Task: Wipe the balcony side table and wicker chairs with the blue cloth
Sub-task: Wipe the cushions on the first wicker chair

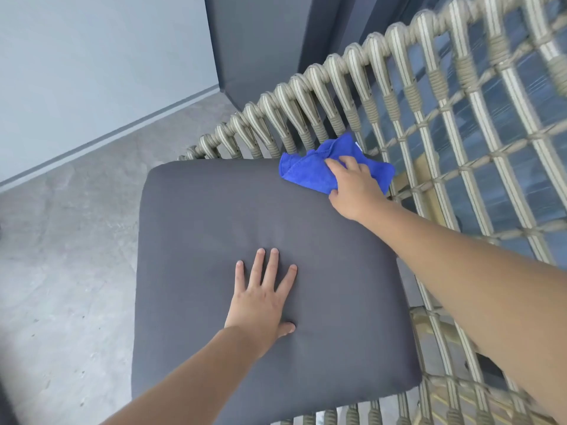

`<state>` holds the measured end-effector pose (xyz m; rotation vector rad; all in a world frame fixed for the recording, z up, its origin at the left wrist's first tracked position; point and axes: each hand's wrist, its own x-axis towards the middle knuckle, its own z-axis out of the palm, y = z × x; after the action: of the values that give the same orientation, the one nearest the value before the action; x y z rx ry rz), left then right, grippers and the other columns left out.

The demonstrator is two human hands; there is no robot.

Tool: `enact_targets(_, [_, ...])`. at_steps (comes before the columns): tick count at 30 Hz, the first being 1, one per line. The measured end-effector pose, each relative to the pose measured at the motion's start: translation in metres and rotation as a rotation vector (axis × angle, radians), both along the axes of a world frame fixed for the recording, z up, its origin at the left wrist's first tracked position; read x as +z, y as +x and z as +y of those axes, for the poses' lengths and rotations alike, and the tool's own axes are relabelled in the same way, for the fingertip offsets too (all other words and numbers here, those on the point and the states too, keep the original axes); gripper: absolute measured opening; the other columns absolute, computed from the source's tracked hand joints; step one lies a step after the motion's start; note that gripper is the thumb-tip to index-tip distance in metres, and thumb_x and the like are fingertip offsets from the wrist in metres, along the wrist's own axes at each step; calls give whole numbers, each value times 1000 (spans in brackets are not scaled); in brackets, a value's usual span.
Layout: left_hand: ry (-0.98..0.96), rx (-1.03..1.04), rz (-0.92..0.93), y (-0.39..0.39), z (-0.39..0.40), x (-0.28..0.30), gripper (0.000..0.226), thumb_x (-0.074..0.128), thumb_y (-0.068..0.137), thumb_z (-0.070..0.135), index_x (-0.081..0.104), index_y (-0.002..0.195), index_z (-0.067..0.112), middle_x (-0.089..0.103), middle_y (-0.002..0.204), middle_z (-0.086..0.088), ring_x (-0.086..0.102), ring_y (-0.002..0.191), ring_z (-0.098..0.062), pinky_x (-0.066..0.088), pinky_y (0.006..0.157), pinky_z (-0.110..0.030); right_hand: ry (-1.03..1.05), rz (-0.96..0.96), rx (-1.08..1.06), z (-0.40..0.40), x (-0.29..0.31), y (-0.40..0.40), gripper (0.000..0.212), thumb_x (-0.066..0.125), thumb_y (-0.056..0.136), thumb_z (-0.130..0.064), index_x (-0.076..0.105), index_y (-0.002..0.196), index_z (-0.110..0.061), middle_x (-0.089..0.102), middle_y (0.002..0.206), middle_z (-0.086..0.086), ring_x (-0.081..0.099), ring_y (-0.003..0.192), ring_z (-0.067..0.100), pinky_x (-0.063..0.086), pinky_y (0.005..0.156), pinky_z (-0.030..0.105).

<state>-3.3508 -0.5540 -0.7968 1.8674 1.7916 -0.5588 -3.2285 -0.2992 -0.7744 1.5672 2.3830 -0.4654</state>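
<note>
A wicker chair [414,96] with a looped beige rim fills the view, and a dark grey seat cushion [214,216] lies on it. The blue cloth [306,170] is bunched at the cushion's far right corner, against the wicker side. My right hand [352,182] lies on top of the cloth with its fingers over it, pressing it down. My left hand [264,296] rests flat on the middle of the cushion, fingers spread and straight, holding nothing.
Grey concrete floor [67,240] lies to the left of the chair. A pale wall [92,56] and a dark panel [270,41] stand behind it. Through the woven chair back [491,179] dark flooring shows.
</note>
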Motion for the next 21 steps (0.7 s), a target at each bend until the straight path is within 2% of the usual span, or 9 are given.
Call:
enact_targets(7, [19,5,6,-1,0,3,106,48,94,73,-21,161,28,-29,167,-15,-24,155,-38,-3,124,-63,19,25,99,-63,-1,38,70,61,97,-17,31,159,-25,27,161,2,35,138,34,47,97,46])
enact_targets(14, [18,19,10,1,-1,6,106,50,93,72,-19,161,30,-27,168,-13,-23,155,-37,-2,125,-62,18,13,114,-112,-1,62,72,62,95,-15,31,159,-24,24,163,4,33,141,32,46,104,48])
enact_targets(21, [32,23,15,1,-2,7,106,52,92,72,-15,162,30,-25,168,-13,-21,156,-37,-1,125,-61,16,8,115,-149,0,77,73,63,93,-15,33,159,-25,26,163,5,36,140,32,47,102,48])
